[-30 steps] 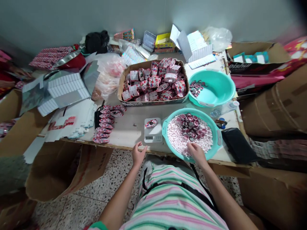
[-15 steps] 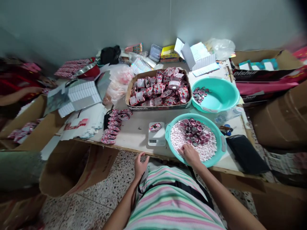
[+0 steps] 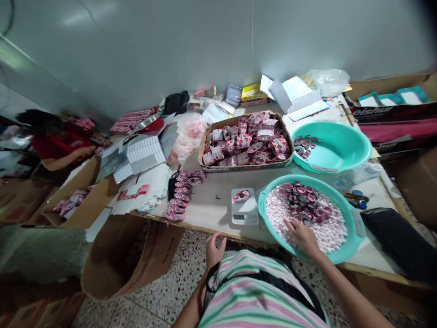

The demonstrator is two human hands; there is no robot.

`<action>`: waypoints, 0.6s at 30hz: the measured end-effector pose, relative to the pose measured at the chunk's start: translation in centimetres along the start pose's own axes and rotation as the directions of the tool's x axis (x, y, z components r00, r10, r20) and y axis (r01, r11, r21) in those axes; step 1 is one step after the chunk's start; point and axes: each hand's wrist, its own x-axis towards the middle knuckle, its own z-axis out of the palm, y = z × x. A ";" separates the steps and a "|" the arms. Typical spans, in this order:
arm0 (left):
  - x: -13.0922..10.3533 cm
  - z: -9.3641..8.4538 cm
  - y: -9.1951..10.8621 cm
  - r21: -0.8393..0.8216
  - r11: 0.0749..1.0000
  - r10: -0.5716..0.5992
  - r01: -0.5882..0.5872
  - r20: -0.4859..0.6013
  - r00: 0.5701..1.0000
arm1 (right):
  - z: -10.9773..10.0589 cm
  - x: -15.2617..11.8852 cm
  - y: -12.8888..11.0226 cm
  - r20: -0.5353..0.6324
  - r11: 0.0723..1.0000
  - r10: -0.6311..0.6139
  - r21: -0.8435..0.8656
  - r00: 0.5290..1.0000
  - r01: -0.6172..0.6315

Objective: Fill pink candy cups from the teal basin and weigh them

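My right hand (image 3: 304, 238) reaches into the near turquoise basin (image 3: 357, 237), its fingers drawn together at small white-and-pink pieces (image 3: 329, 239); whatever is between the fingertips is too small to make out. A heap of round maroon-and-pink caps (image 3: 307, 200) lies on those pieces. My left hand (image 3: 215, 251) rests by the table's front edge, fingers curved and apart, with nothing in it. Left of the basin, a white digital scale (image 3: 245, 210) carries one red-and-white patterned packet (image 3: 241, 196). Further left, several similar packets (image 3: 177, 202) stand in a row.
Behind the scale, a cardboard tray (image 3: 246, 167) is full of patterned packets. A second turquoise basin (image 3: 341, 157) holds a few caps. At right lies a black pouch (image 3: 399, 241). An open carton (image 3: 136, 269) stands below the table. Another person (image 3: 64, 141) sits at far left.
The view has shifted, so the table things appear further right and a little lower. My right hand stays in the near basin; my left hand stays at the table edge. The scale's packet is unmoved.
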 end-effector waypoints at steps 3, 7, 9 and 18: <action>1.7 -1.3 -1.5 -0.008 1.000 0.010 -0.010 0.030 0.999 | -0.3 -0.1 -0.1 -0.046 0.993 0.110 0.047 0.993 -0.107; 4.7 -3.2 -3.9 -0.024 1.000 0.013 -0.012 0.063 0.998 | 0.5 -0.7 -1.7 -0.049 0.999 0.043 -0.016 0.998 -0.044; 6.3 -4.1 -4.9 -0.038 0.999 0.027 -0.024 0.083 0.996 | 1.1 -0.9 -2.8 -0.063 0.999 0.000 -0.040 0.998 -0.003; 12.3 -6.3 -7.4 -0.093 0.987 0.144 -0.129 0.182 0.973 | 1.4 -0.9 -4.9 -0.103 0.978 0.206 0.009 0.973 -0.206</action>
